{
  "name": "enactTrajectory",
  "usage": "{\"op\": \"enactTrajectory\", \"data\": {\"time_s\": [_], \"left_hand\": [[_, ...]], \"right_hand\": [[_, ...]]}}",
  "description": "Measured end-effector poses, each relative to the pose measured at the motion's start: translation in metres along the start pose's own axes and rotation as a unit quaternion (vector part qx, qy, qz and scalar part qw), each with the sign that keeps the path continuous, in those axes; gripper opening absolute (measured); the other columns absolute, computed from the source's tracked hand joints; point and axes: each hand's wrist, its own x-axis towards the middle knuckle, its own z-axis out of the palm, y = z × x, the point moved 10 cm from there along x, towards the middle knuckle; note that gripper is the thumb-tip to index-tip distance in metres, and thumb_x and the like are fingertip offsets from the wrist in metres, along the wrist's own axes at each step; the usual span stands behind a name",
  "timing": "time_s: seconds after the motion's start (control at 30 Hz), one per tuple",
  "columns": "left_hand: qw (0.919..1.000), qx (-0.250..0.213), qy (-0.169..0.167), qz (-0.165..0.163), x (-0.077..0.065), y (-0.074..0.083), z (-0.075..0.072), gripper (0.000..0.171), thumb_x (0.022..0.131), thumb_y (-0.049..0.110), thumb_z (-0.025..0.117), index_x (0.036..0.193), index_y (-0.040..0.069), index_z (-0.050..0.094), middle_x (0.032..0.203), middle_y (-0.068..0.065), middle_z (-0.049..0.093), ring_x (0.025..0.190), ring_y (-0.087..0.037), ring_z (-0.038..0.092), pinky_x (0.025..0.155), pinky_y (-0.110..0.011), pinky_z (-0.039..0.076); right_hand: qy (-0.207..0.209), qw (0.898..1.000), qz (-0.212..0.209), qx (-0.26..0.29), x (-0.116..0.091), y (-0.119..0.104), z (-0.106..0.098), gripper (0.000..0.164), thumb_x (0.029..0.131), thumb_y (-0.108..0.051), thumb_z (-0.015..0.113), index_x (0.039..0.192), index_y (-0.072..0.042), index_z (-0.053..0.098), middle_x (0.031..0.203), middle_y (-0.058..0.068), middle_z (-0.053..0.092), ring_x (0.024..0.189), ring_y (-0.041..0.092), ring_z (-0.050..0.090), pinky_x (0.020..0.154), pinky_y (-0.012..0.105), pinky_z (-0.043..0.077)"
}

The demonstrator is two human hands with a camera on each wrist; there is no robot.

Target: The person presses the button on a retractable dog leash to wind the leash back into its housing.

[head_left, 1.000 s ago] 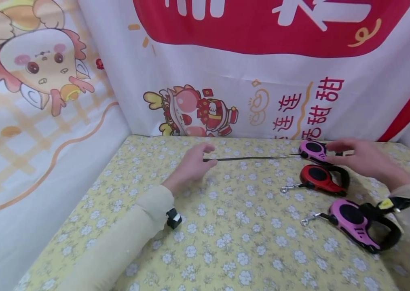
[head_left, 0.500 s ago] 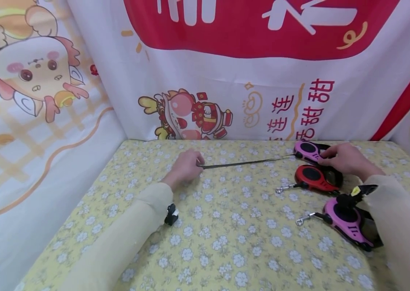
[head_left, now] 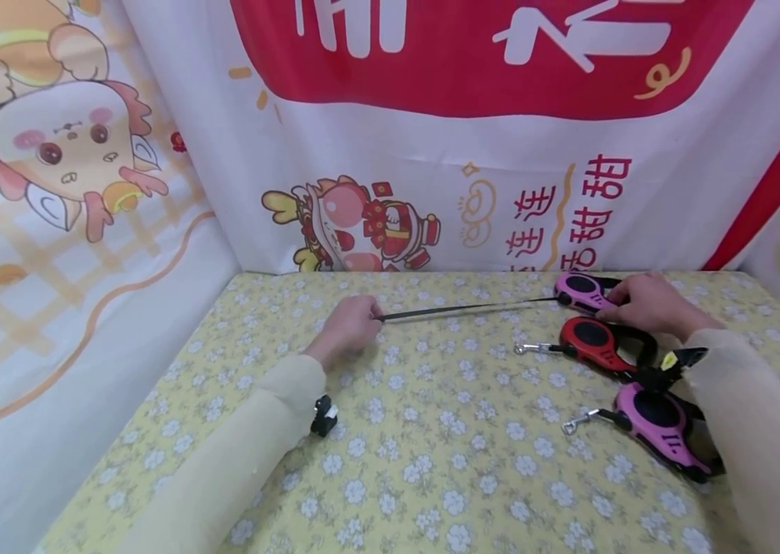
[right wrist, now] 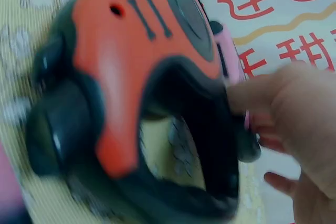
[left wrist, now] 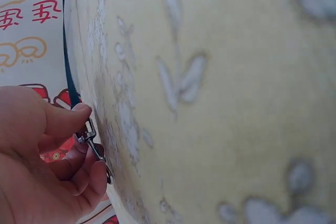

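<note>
At the back right of the table lies a pink retractable dog leash (head_left: 578, 288); my right hand (head_left: 653, 304) grips its handle end. From it a thin black strap (head_left: 466, 308) runs out to the left, stretched nearly straight. My left hand (head_left: 355, 323) pinches the strap's far end. In the left wrist view the metal snap hook (left wrist: 90, 137) shows between thumb and fingers, close over the cloth. A red retractable leash (head_left: 594, 338) lies just in front of the pink one and fills much of the right wrist view, partly covering the pink leash (right wrist: 231, 56).
Nearer the front right lies a second pink retractable leash (head_left: 653, 408), its hook pointing left and its handle partly behind the right forearm. The flowered tablecloth (head_left: 431, 462) meets a printed cloth wall (head_left: 362, 138) behind, and another wall (head_left: 51, 308) stands at left.
My right hand has lowered and gripped the far pink leash. My left fingers have drawn together on the strap end. The red leash's hook has swung slightly toward the back.
</note>
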Motion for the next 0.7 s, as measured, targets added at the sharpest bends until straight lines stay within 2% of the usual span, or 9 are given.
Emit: {"op": "enactTrajectory", "data": {"time_s": [0.13, 0.2, 0.3, 0.4, 0.47, 0.57, 0.63, 0.7], "left_hand": [[0.999, -0.034, 0.023, -0.015, -0.004, -0.005, -0.007, 0.015, 0.103, 0.015, 0.061, 0.113, 0.007, 0.068, 0.109, -0.01, 0.07, 0.088, -0.024, 0.062, 0.079, -0.037, 0.052], [0.9974, -0.059, 0.037, -0.02, -0.004, -0.007, -0.011, 0.014, 0.104, 0.016, 0.06, 0.113, 0.008, 0.068, 0.109, -0.01, 0.07, 0.09, -0.025, 0.062, 0.081, -0.037, 0.052], [0.9932, -0.092, 0.067, -0.024, -0.004, -0.006, -0.02, 0.016, 0.106, 0.018, 0.059, 0.115, 0.008, 0.069, 0.111, -0.009, 0.07, 0.097, -0.025, 0.063, 0.088, -0.039, 0.054], [0.9846, -0.135, 0.102, -0.046, -0.004, -0.011, -0.03, 0.018, 0.108, 0.023, 0.06, 0.113, 0.008, 0.069, 0.109, -0.01, 0.069, 0.098, -0.026, 0.063, 0.088, -0.041, 0.054], [0.9772, -0.156, 0.131, -0.058, -0.005, -0.014, -0.038, 0.019, 0.108, 0.026, 0.062, 0.11, 0.009, 0.07, 0.107, -0.009, 0.07, 0.098, -0.025, 0.063, 0.086, -0.039, 0.053], [0.9628, -0.197, 0.172, -0.067, -0.008, -0.016, -0.049, 0.022, 0.107, 0.031, 0.064, 0.109, 0.01, 0.071, 0.106, -0.008, 0.073, 0.097, -0.024, 0.066, 0.082, -0.036, 0.053], [0.9486, -0.232, 0.205, -0.064, -0.012, -0.017, -0.06, 0.024, 0.106, 0.032, 0.067, 0.11, 0.01, 0.073, 0.106, -0.008, 0.076, 0.097, -0.024, 0.069, 0.08, -0.034, 0.053], [0.9291, -0.277, 0.237, -0.063, -0.018, -0.019, -0.07, 0.025, 0.104, 0.033, 0.069, 0.109, 0.009, 0.074, 0.105, -0.009, 0.077, 0.094, -0.024, 0.07, 0.076, -0.033, 0.054]], "right_hand": [[-0.003, 1.0, 0.002, 0.02, -0.004, -0.004, -0.004, 0.041, 0.104, -0.042, 0.066, 0.099, -0.001, 0.068, 0.086, 0.009, 0.061, 0.08, 0.025, 0.053, 0.068, 0.036, 0.041], [-0.004, 1.0, 0.005, 0.03, -0.006, -0.008, -0.006, 0.046, 0.106, -0.047, 0.06, 0.101, -0.001, 0.065, 0.087, 0.01, 0.06, 0.078, 0.025, 0.054, 0.065, 0.036, 0.042], [0.013, 1.0, -0.015, 0.014, -0.009, -0.018, -0.013, 0.052, 0.109, -0.051, 0.054, 0.105, -0.001, 0.068, 0.093, 0.013, 0.065, 0.082, 0.027, 0.058, 0.069, 0.038, 0.044], [0.033, 0.999, -0.04, -0.013, -0.012, -0.029, -0.017, 0.047, 0.11, -0.045, 0.053, 0.102, -0.002, 0.071, 0.097, 0.015, 0.067, 0.092, 0.03, 0.058, 0.076, 0.041, 0.043], [0.055, 0.997, -0.052, -0.016, -0.014, -0.036, -0.021, 0.042, 0.11, -0.041, 0.054, 0.095, -0.005, 0.07, 0.094, 0.014, 0.067, 0.094, 0.031, 0.056, 0.078, 0.042, 0.041], [0.108, 0.992, -0.06, 0.015, -0.021, -0.042, -0.031, 0.039, 0.108, -0.035, 0.057, 0.082, -0.007, 0.064, 0.082, 0.012, 0.062, 0.084, 0.03, 0.052, 0.073, 0.04, 0.038], [0.151, 0.985, -0.054, 0.055, -0.029, -0.044, -0.041, 0.039, 0.107, -0.036, 0.058, 0.08, -0.008, 0.063, 0.08, 0.011, 0.059, 0.08, 0.027, 0.05, 0.069, 0.038, 0.037], [0.19, 0.976, -0.039, 0.102, -0.039, -0.044, -0.051, 0.04, 0.107, -0.037, 0.059, 0.08, -0.007, 0.064, 0.083, 0.01, 0.057, 0.079, 0.025, 0.047, 0.067, 0.037, 0.037]]}}
